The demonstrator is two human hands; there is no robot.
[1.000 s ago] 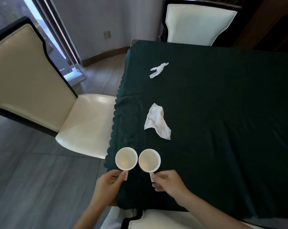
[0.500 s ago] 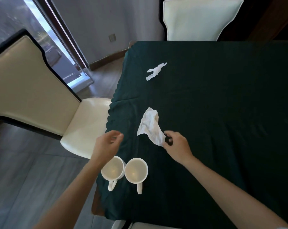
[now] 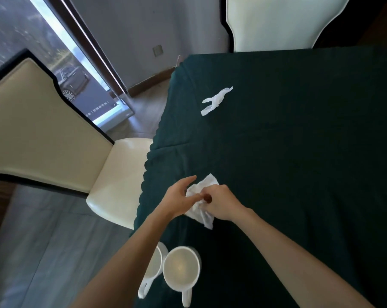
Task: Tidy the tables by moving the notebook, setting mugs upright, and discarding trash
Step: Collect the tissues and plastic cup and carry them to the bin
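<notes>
A crumpled white tissue [image 3: 202, 213] lies on the dark green tablecloth [image 3: 299, 152] near its left edge. My right hand [image 3: 221, 204] pinches the tissue at its middle. My left hand [image 3: 181, 197] hovers right beside it with fingers spread, touching or nearly touching the tissue. Two white mugs stand upright near the front edge: the right mug [image 3: 181, 266] shows fully, the left mug [image 3: 154, 265] is partly hidden by my left forearm. A smaller twisted white scrap [image 3: 216, 101] lies farther back on the cloth. No notebook is in view.
A cream chair [image 3: 119, 181] stands close against the table's left side, and another cream chair [image 3: 277, 21] stands at the far end. Grey floor and a glass door are at the left.
Both hands left the mug handles and moved up to the tissue. My right hand has closed on it and bunched it; my left hand came in beside it. The mugs stay upright.
</notes>
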